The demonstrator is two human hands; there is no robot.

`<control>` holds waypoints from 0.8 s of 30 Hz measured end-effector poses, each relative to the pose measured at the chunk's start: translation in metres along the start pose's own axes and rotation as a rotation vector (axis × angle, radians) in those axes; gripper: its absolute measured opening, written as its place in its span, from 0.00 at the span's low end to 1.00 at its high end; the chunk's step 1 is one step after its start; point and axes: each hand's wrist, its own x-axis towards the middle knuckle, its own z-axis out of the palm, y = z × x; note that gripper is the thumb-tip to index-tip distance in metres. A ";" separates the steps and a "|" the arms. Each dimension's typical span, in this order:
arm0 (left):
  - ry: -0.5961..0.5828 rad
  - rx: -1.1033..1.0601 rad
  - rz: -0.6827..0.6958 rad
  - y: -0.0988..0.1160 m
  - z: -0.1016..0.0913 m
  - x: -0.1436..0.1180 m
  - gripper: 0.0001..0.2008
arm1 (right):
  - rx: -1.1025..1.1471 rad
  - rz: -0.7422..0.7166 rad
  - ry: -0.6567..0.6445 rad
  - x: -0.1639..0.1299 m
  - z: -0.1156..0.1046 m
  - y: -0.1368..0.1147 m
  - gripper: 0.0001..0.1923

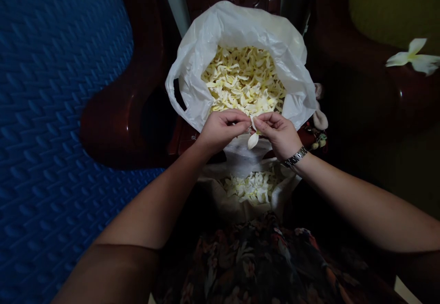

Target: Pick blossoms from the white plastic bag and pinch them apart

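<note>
Between my two hands is a white flower (253,140), one petal hanging down below the fingertips. My right hand (280,132), with a metal-banded watch (295,157) at its wrist, pinches this flower between thumb and fingers. The thumb and fingers of my left hand (223,129) are pinched together at the flower's other side; its exact grip is partly hidden. Just beyond the hands, a white plastic bag (240,22) stands open, holding many pale yellow-white flowers (245,81). Below the hands, a second white bag (237,211) holds loose white petals (252,187).
A dark, glossy wooden chair arm (106,125) lies on the left above a blue textured mat (44,157). On the right, a single white flower (414,58) rests on another wooden arm (374,74). Small hanging trinkets (319,141) show beside the upper bag.
</note>
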 end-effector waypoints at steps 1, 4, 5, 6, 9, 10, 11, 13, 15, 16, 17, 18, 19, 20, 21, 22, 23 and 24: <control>0.001 0.000 0.000 0.001 0.000 0.000 0.05 | -0.002 0.002 -0.001 0.000 0.000 0.000 0.22; 0.000 0.002 0.005 0.002 0.000 0.000 0.05 | 0.011 0.004 -0.001 0.000 0.000 0.002 0.21; -0.002 0.004 0.007 0.002 0.000 0.000 0.05 | 0.015 0.003 0.000 0.000 0.000 0.002 0.21; -0.003 0.006 0.008 0.002 0.000 0.000 0.05 | 0.016 0.002 0.001 0.000 0.000 0.002 0.21; 0.001 0.008 -0.001 0.001 0.000 0.000 0.05 | -0.011 -0.011 0.001 0.000 0.000 0.002 0.22; 0.003 0.007 -0.006 0.001 0.000 0.000 0.05 | -0.026 -0.020 0.003 0.000 0.000 0.001 0.22; 0.005 0.006 -0.012 0.001 0.000 0.000 0.05 | -0.042 -0.033 0.007 0.000 0.000 0.001 0.23; 0.010 0.003 -0.024 0.000 0.000 0.000 0.05 | -0.083 -0.066 0.018 -0.001 0.001 -0.001 0.23; 0.017 -0.002 -0.038 -0.001 0.001 0.000 0.05 | -0.131 -0.105 0.031 -0.003 0.002 -0.002 0.23; 0.022 -0.004 -0.050 -0.001 0.001 0.001 0.05 | -0.152 -0.124 0.035 -0.003 0.002 -0.003 0.23; 0.026 -0.009 -0.065 -0.002 0.001 0.001 0.05 | -0.169 -0.143 0.039 -0.004 0.003 -0.004 0.23; 0.031 -0.015 -0.086 -0.002 0.001 0.001 0.04 | -0.185 -0.162 0.042 -0.005 0.003 -0.004 0.23; 0.036 -0.023 -0.114 -0.002 0.002 0.001 0.04 | -0.202 -0.182 0.042 -0.006 0.004 -0.005 0.23; 0.040 -0.034 -0.147 -0.002 0.002 0.001 0.04 | -0.221 -0.201 0.040 -0.007 0.005 -0.006 0.22; 0.041 -0.047 -0.183 -0.002 0.003 0.001 0.05 | -0.240 -0.217 0.035 -0.007 0.005 -0.006 0.22; 0.041 -0.062 -0.217 -0.002 0.003 0.002 0.05 | -0.255 -0.228 0.028 -0.007 0.005 -0.006 0.22; 0.040 -0.079 -0.245 -0.002 0.004 0.002 0.06 | -0.262 -0.229 0.018 -0.007 0.005 -0.006 0.22; 0.037 -0.095 -0.265 -0.002 0.004 0.002 0.07 | -0.255 -0.222 0.006 -0.007 0.005 -0.006 0.22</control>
